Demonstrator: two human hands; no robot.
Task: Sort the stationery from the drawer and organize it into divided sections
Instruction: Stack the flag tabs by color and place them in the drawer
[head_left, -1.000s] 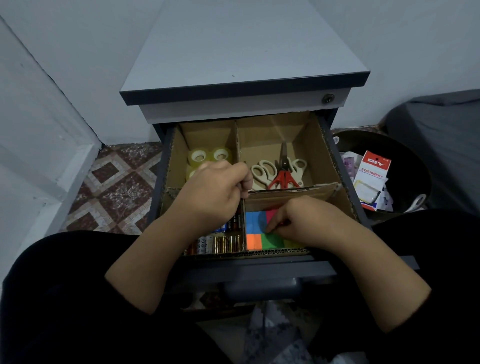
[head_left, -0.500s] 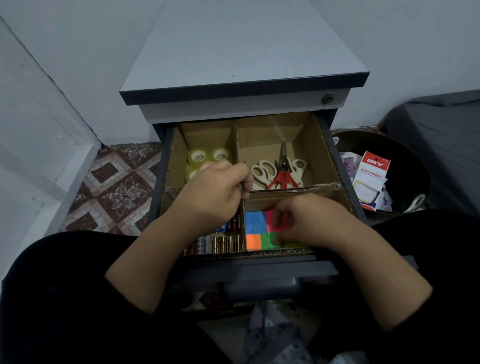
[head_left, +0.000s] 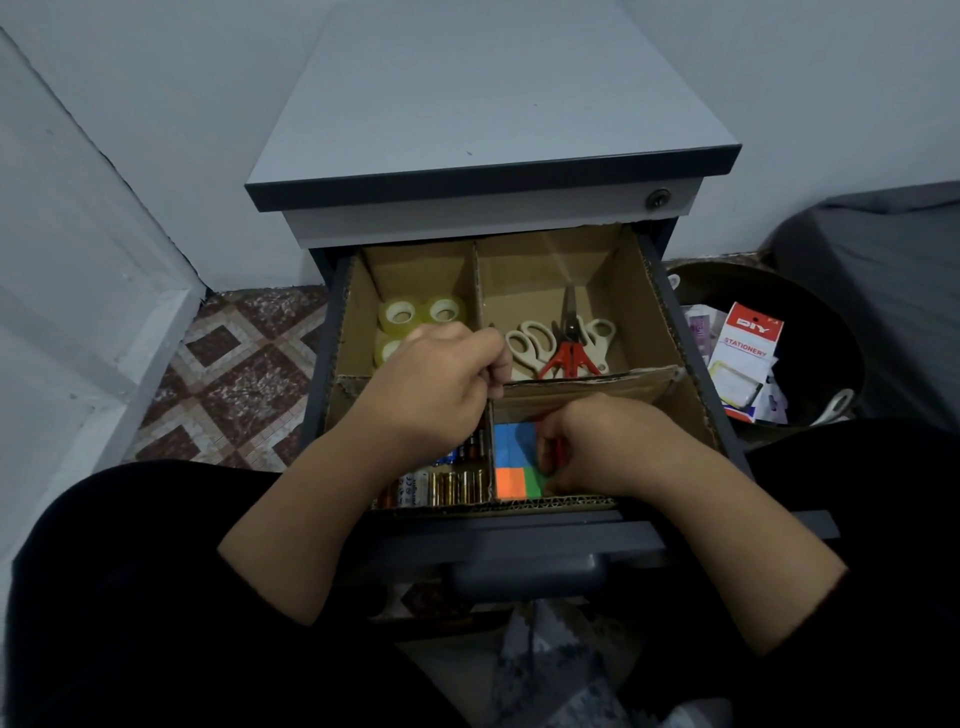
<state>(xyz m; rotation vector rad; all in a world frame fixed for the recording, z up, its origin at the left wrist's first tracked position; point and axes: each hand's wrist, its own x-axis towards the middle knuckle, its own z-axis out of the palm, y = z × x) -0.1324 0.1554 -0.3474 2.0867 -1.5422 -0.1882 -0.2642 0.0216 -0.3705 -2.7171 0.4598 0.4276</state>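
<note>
Within the open grey drawer (head_left: 519, 535), your left hand (head_left: 436, 387) curls over the upright brown cardboard divider (head_left: 485, 426), pinching its top edge above the batteries (head_left: 441, 486). Your right hand (head_left: 597, 441) curls onto the coloured square sticky-note pads (head_left: 511, 457) in the front-right section; whether it grips one cannot be told.

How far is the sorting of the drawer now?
Mostly done: clear tape rolls, scissors and batteries each lie in their own cardboard section. In hand: the right hand arranges coloured sticky notes while the left hand pinches the cardboard divider. Left: seemingly only this.
</note>
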